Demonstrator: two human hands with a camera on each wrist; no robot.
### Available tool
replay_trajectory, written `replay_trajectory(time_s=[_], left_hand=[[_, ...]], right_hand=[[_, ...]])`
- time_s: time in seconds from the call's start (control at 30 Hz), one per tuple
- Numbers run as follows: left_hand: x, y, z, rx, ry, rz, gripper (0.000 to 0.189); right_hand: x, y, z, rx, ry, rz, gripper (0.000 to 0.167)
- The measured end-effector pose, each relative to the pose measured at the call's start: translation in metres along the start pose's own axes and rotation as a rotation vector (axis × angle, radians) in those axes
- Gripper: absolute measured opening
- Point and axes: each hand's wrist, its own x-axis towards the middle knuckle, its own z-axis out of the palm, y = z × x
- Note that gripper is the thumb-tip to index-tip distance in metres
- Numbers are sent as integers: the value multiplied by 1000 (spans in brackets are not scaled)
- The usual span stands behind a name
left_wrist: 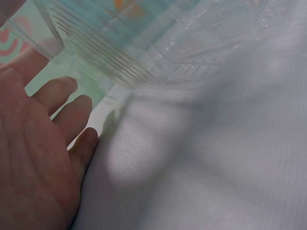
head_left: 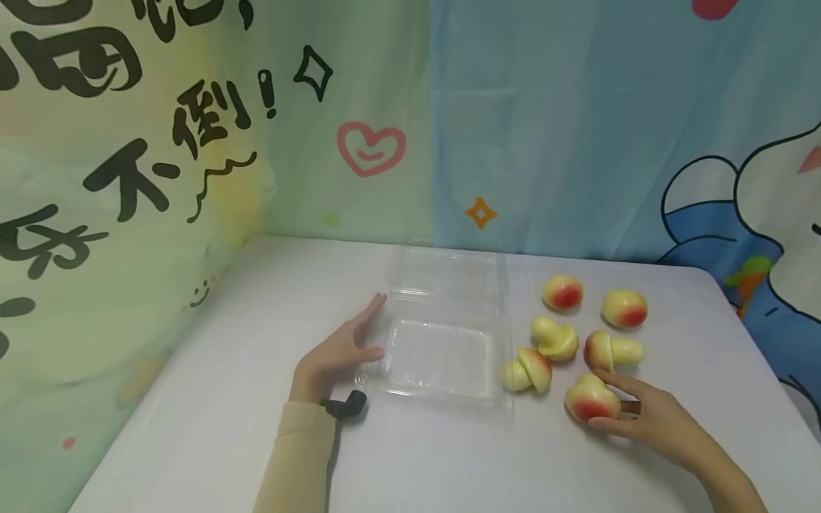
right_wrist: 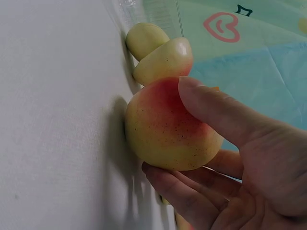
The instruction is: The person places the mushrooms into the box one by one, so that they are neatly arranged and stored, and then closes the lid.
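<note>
On the right, my right hand point(head_left: 661, 420) grips a yellow-and-red toy mushroom point(head_left: 591, 400), thumb on the near side and fingers on the far side. Its rounded cap point(right_wrist: 170, 127) faces the camera in the right wrist view, seemingly still at table height. My left hand point(head_left: 336, 356) is at the left edge of a clear plastic clamshell box point(head_left: 442, 356), fingers extended and thumb apart. The box's ribbed wall point(left_wrist: 100, 48) appears beside that hand in the left wrist view; whether they touch is unclear.
More toy mushrooms lie right of the box: one near its edge point(head_left: 527, 370), one behind it point(head_left: 555, 338), one beside my right fingers point(head_left: 612, 350). Two cap-up ones point(head_left: 563, 293) point(head_left: 625, 308) are farther back. The box's raised lid point(head_left: 449, 274) stretches toward the printed curtain point(head_left: 545, 128).
</note>
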Motion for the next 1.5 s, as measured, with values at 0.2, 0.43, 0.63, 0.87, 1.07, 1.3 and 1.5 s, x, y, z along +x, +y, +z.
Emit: replay_trajectory(time_s=[0.2, 0.43, 0.63, 0.87, 1.07, 1.3, 1.5], left_hand=[[-2, 0, 2, 24, 6, 1, 98], [-2, 3, 3, 24, 1, -11, 98], [-1, 4, 3, 91, 5, 4, 99], [-2, 6, 3, 97, 7, -6, 99], [-1, 5, 3, 102, 15, -4, 99], [1, 3, 3, 100, 5, 0, 98], [0, 3, 3, 106, 7, 5, 98]], right_hand=[[-3, 0, 2, 10, 8, 0, 93], [-5, -6, 2, 13, 35, -19, 95], [-10, -16, 3, 29, 78, -63, 92], [-14, -29, 2, 35, 138, -131, 91], [-13, -40, 0, 53, 156, -166, 90], [-12, -52, 3, 64, 157, -127, 93], [-9, -60, 4, 83, 156, -135, 91]])
